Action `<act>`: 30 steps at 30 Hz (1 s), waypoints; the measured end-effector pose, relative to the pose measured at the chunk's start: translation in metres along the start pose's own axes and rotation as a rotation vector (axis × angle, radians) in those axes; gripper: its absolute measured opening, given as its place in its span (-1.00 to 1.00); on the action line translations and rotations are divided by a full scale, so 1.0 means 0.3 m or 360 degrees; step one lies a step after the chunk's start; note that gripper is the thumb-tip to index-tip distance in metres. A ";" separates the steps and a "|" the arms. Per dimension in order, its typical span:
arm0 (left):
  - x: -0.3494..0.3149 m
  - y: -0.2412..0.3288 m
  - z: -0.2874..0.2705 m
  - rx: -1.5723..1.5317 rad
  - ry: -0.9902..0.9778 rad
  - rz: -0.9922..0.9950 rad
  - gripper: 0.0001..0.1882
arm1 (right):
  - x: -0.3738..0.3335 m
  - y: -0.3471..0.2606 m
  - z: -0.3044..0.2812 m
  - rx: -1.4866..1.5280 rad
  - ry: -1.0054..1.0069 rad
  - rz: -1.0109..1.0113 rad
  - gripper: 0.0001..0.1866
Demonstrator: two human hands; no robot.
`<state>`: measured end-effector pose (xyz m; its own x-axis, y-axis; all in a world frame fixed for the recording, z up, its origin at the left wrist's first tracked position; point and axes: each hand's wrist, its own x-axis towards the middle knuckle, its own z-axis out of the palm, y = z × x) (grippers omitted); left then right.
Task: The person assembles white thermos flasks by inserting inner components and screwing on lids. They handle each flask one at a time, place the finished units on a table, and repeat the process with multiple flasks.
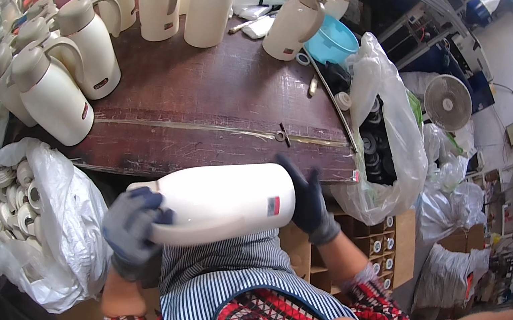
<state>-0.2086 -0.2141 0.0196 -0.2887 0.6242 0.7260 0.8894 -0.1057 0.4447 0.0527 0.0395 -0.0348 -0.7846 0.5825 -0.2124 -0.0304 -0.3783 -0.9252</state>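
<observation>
A white vacuum jug lies sideways in the air before my body, over the table's near edge. My left hand, in a grey and dark work glove, is closed round its top end near the handle. Against the flat base at the other end rests my right hand, gloved too, with the palm side on it and the fingers pointing up. A small sticker shows on the jug's side near the base. The glove partly hides the jug's mouth, so I cannot tell whether a lid is on.
Several lidded jugs stand on the dark red table, at left and back. A blue basin is at the right. White bags of lids and dark parts flank the table. A divided carton stands below right.
</observation>
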 end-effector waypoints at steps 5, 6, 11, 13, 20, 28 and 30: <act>-0.049 0.031 0.041 -0.0320 -0.0007 -0.0426 -0.77 | -0.046 0.178 -0.139 -0.1444 0.0010 -0.0587 0.00; -0.022 0.054 0.027 0.0070 -0.0213 0.0118 -0.75 | -0.034 0.171 -0.151 -0.1563 -0.0079 -0.0498 -0.06; 0.004 0.021 0.027 -0.0162 0.0008 -0.0148 -0.79 | -0.089 0.010 -0.076 -0.0799 -0.0147 -0.0331 -0.15; -0.076 -0.048 0.071 -0.0465 0.0089 -0.0649 -0.79 | -0.100 -0.014 -0.034 -0.0916 -0.0093 -0.0596 -0.11; -0.239 -0.169 0.339 -0.1123 0.0101 -0.0918 -0.90 | -0.137 -0.032 0.004 -0.1310 -0.0167 -0.1056 0.03; -0.318 -0.193 0.393 -0.0758 0.0090 -0.0823 -0.88 | -0.143 0.017 0.024 -0.1325 0.0112 -0.0705 -0.03; -0.309 -0.178 0.393 -0.0633 0.0076 -0.0820 -0.87 | -0.110 0.026 0.023 -0.1194 0.0167 -0.0521 -0.04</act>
<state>-0.1877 -0.1751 -0.1333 -0.6666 0.6373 0.3866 0.4367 -0.0864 0.8955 0.0741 0.0125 -0.0329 -0.7446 0.6583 0.1107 0.2033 0.3816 -0.9017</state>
